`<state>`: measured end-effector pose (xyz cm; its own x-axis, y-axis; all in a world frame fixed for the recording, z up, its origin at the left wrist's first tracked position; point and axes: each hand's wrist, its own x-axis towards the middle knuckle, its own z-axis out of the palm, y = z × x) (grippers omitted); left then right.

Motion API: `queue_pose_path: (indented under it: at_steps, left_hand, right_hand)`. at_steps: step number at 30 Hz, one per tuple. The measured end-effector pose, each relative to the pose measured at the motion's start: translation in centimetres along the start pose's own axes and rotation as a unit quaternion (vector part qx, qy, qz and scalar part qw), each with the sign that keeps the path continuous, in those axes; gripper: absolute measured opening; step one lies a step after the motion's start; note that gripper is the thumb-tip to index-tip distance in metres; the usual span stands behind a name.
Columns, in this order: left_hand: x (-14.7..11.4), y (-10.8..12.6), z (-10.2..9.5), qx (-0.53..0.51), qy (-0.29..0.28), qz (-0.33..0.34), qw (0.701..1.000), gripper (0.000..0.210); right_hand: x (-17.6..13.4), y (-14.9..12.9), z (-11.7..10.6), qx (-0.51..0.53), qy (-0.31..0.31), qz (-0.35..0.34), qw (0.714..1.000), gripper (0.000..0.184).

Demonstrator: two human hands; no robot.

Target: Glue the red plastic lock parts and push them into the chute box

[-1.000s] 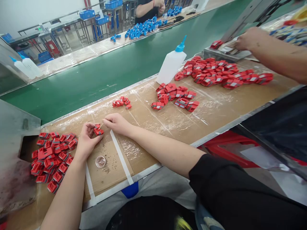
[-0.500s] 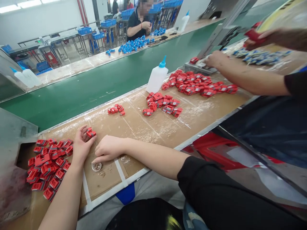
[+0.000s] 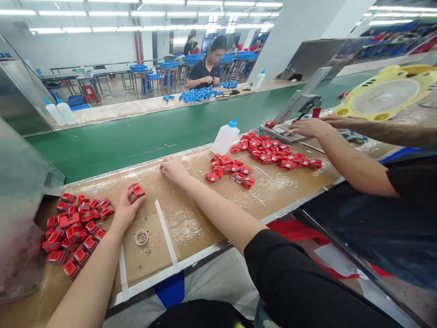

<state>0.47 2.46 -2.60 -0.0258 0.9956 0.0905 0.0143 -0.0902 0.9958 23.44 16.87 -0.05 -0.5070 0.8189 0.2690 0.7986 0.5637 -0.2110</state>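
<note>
My left hand (image 3: 127, 207) has its fingers closed round a red plastic part (image 3: 138, 190) with a grey band, just above the table. Farther forward, my right hand (image 3: 175, 171) is at the table's far edge, its fingertips curled down over the spot where small red pieces lay. Those pieces are hidden behind it, and I cannot make out what its fingers hold. Left of my left forearm lies a heap of red parts (image 3: 77, 228) with grey bands. A small round dish (image 3: 141, 237) with a thin stick in it sits on a cardboard sheet (image 3: 150, 259) between my arms.
A white bottle with a blue nozzle (image 3: 225, 139) stands beside more red parts (image 3: 266, 148). At right, a co-worker's hand (image 3: 312, 127) is at a metal hand press (image 3: 290, 120), near a yellow fan (image 3: 385, 93). A green conveyor belt (image 3: 136, 141) runs behind; another person sits across it.
My right hand has moved forward from beside the dish to the small red pieces, uncovering the dish. My left hand still holds its part. The co-worker's raised hand has lowered toward the press.
</note>
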Motion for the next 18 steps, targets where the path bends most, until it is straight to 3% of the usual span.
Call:
queue_pose_path:
  at_steps: [4, 9, 13, 15, 18]
  left_hand:
    - [-0.1, -0.4, 0.1, -0.015, -0.013, -0.028, 0.999, 0.071]
    - [0.0, -0.6, 0.1, 0.004, -0.018, -0.036, 0.999, 0.067]
    - [-0.1, -0.6, 0.2, 0.009, -0.022, -0.031, 0.999, 0.065]
    - [-0.3, -0.4, 0.3, 0.010, -0.026, -0.030, 0.999, 0.063]
    - [-0.5, 0.1, 0.6, 0.023, -0.031, -0.035, 0.999, 0.063]
  right_hand:
    - [-1.0, 0.7, 0.2, 0.018, 0.005, -0.023, 1.000, 0.037]
    - [-1.3, 1.7, 0.8, 0.109, 0.017, -0.005, 0.994, 0.018]
    - [-1.8, -0.1, 1.1, 0.159, 0.020, -0.009, 0.987, 0.016]
    - [-2.4, -1.7, 1.2, 0.253, 0.012, -0.008, 0.967, 0.021]
    - [-3.5, -3.9, 1.4, 0.468, -0.011, -0.013, 0.884, 0.034]
